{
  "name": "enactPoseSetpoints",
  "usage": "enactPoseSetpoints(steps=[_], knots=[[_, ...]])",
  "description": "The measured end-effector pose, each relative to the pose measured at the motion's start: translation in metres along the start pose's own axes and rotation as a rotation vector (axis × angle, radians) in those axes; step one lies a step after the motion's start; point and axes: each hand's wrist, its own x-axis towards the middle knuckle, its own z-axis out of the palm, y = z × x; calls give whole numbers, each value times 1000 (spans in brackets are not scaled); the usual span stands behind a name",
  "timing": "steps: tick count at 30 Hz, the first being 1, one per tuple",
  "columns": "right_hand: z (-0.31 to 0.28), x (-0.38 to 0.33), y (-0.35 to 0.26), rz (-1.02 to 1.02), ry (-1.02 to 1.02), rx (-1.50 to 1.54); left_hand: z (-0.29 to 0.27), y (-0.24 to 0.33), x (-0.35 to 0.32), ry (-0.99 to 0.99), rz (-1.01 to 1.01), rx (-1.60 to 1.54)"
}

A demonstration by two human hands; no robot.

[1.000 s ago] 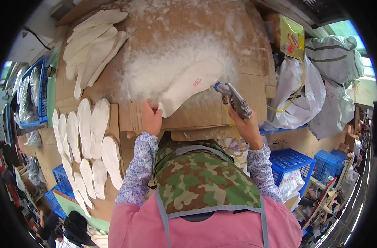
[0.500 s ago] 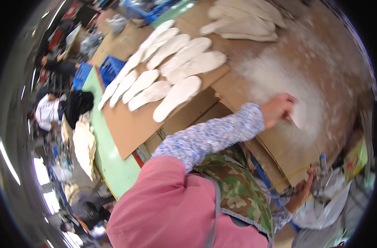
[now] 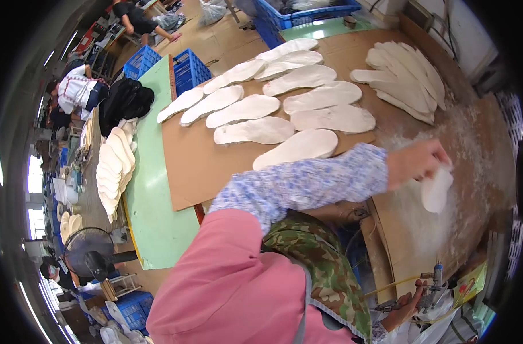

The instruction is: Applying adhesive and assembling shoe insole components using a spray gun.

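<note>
My left hand (image 3: pixel 419 161) is closed in a pinch on one end of a white insole (image 3: pixel 436 192), which hangs down over a brown board dusted with white residue. In my right hand (image 3: pixel 404 309), at the lower right, is a metal spray gun (image 3: pixel 437 280) with a blue top and a yellow hose. Left of my left hand, several white insoles (image 3: pixel 243 112) lie flat in slanting rows on a brown cardboard sheet (image 3: pixel 187 178). Beyond that hand sits a loose pile of cream insoles (image 3: pixel 402 74).
A pale green table (image 3: pixel 149 212) runs along the left under the cardboard. Blue crates (image 3: pixel 190 71) stand past its far edge. Stacked cream insoles (image 3: pixel 115 172), a fan (image 3: pixel 89 252) and other people (image 3: pixel 81 92) are farther left. Plastic bags hang by the spray gun.
The view has swung, so the surroundings sit differently in the picture. In the picture my left hand is farther right and lower, and its insole now hangs downward. My right hand still holds the spray gun.
</note>
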Motion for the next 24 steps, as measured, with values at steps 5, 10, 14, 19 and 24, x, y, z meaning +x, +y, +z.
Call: enactPoseSetpoints(steps=[5, 10, 14, 19, 24], knots=[[52, -24, -3, 27, -155, -55, -103, 79, -118, 195, 139, -41], [102, -40, 1, -37, -316, -141, -191, 138, -223, 405, 233, 87], [132, -48, 5, -121, -406, -145, -243, 168, -299, 613, 250, 164], [158, -56, 6, -55, -406, -207, -294, 186, -383, 727, 240, 132], [174, -67, 3, -84, -433, -256, -321, 188, -442, 841, 201, 201]])
